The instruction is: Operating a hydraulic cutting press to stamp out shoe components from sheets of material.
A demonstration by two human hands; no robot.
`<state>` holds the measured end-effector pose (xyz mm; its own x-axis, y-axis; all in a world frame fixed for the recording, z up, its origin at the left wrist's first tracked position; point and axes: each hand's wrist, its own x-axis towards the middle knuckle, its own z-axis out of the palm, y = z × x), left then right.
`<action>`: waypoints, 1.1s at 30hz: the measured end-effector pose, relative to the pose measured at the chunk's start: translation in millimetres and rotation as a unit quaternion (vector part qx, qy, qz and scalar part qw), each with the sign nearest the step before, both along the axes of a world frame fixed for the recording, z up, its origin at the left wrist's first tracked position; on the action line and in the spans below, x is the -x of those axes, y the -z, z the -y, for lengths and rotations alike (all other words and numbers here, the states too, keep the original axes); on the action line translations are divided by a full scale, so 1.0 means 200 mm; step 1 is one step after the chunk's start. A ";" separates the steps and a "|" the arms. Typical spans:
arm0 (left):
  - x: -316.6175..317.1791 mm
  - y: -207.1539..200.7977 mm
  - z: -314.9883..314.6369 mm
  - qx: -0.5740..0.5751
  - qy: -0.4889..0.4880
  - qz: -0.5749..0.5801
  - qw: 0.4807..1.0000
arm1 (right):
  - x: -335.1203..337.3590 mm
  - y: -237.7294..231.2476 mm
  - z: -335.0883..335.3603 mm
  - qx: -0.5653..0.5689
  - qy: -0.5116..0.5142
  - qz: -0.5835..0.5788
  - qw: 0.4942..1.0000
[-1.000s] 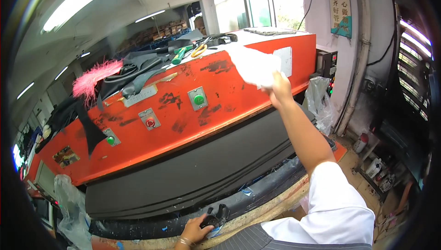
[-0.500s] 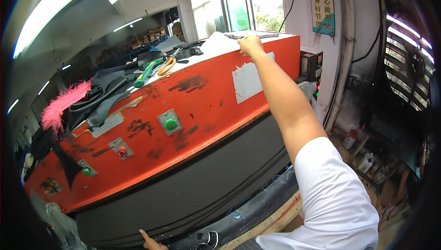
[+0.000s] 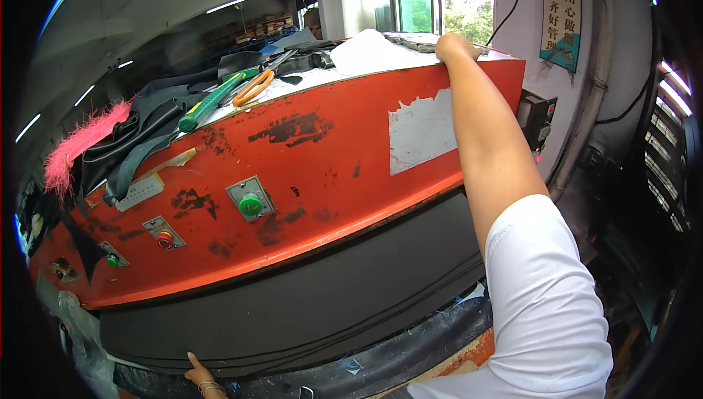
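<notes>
Closer now: right hand [image 3: 455,46] up on the orange machine top [image 3: 410,69], left hand [image 3: 196,371] low at the black sheets [image 3: 307,304].

Right arm stretches full length, its hand resting on the top by a white sheet [image 3: 366,51]; whether it grips, I can't tell. Left fingers look spread, touching the lower edge of the stacked sheets under the orange front panel. That stack looks broad, floppy and probably heavy — best taken along the front edge, I'd say. Scissors [image 3: 256,85] lie well apart.

Bright window [image 3: 432,3], ceiling tube lights [image 3: 231,5], wall poster [image 3: 564,10]
</notes>
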<state>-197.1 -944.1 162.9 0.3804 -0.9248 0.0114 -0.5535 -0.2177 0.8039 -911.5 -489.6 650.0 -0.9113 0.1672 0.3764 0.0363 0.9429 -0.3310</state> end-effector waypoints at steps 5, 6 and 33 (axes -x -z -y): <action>0.17 -0.11 -0.08 -0.008 0.048 -0.013 0.999 | 0.24 -0.02 -0.33 0.285 -0.137 -0.095 0.944; 0.14 -0.11 -0.10 -0.007 0.034 0.001 0.999 | 0.23 -0.02 -0.40 0.458 -0.195 -0.056 0.865; 0.34 -0.33 -0.30 -0.093 0.053 -0.028 0.994 | 0.31 0.26 -1.11 0.770 -0.459 -0.018 0.443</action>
<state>-265.0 -883.7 228.8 0.2758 -0.9438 -0.1823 -0.5372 -0.3086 0.7850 -973.1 -268.0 597.8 -0.8592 -0.1845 0.4773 -0.1590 -0.7903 -0.5918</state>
